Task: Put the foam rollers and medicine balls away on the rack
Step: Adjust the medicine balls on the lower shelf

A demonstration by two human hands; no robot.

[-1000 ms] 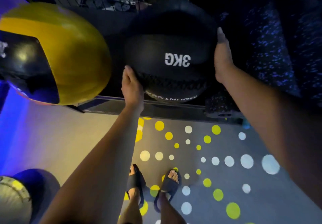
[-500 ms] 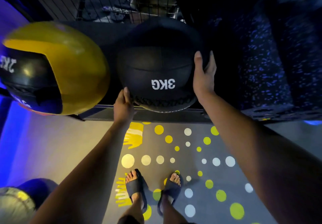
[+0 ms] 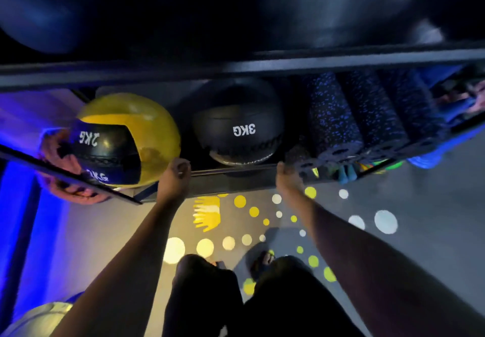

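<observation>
A black medicine ball marked 3KG (image 3: 240, 129) sits on the lower rack shelf, with no hand on it. Left of it rests a yellow and black ball marked 2KG (image 3: 126, 137). To the right, black foam rollers with blue flecks (image 3: 333, 121) lie side by side on the same shelf. My left hand (image 3: 175, 176) hangs loosely curled at the shelf's front rail (image 3: 231, 172), below and left of the 3KG ball, holding nothing. My right hand (image 3: 287, 176), blurred, is at the rail below and right of that ball, also holding nothing.
An upper shelf bar (image 3: 236, 66) crosses the view, with dark blurred balls (image 3: 39, 14) above it. A pale ball (image 3: 34, 318) lies on the floor at bottom left. The grey floor (image 3: 420, 258) has yellow and white dots. My legs stand close to the rack.
Both hands have let go of the 3KG ball and drawn back to the shelf's front rail. The ball stays on the shelf. The view has pulled back, showing the upper shelf.
</observation>
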